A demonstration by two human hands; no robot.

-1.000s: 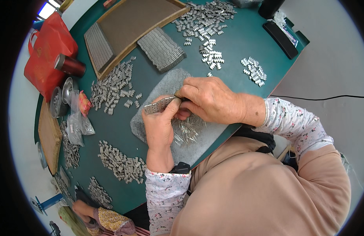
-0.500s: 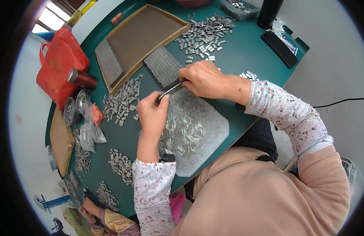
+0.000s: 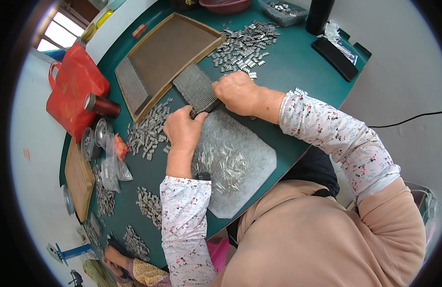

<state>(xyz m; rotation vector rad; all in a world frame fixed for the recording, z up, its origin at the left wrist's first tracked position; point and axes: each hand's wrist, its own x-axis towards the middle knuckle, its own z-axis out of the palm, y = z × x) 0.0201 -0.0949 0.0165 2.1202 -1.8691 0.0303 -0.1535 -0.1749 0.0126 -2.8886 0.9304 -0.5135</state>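
Observation:
A grey ribbed block of metal strips laid side by side [image 3: 194, 86] lies on the green table. At its near edge my left hand [image 3: 182, 131] is closed, thumb against fingers, on one end of a thin metal strip at the block's near left corner. My right hand [image 3: 240, 93] is closed at the strip's other end, by the near right corner; its fingertips are partly hidden. The strip lies along the block's edge. Just nearer, a grey felt-like mat [image 3: 256, 162] bears many thin shiny pins [image 3: 223, 165].
A wooden tray [image 3: 175, 38] holding more strips [image 3: 132, 81] stands behind. Loose metal links [image 3: 247, 45] are heaped around. A red bag [image 3: 80, 91], dark red cup [image 3: 101, 105], plastic bags [image 3: 113, 165] and phone [image 3: 334, 58] lie about. Another person's hands [image 3: 115, 258] are at lower left.
Both hands have moved slightly away from me, bringing the strip from above the mat to the block's near edge. The view has shifted slightly.

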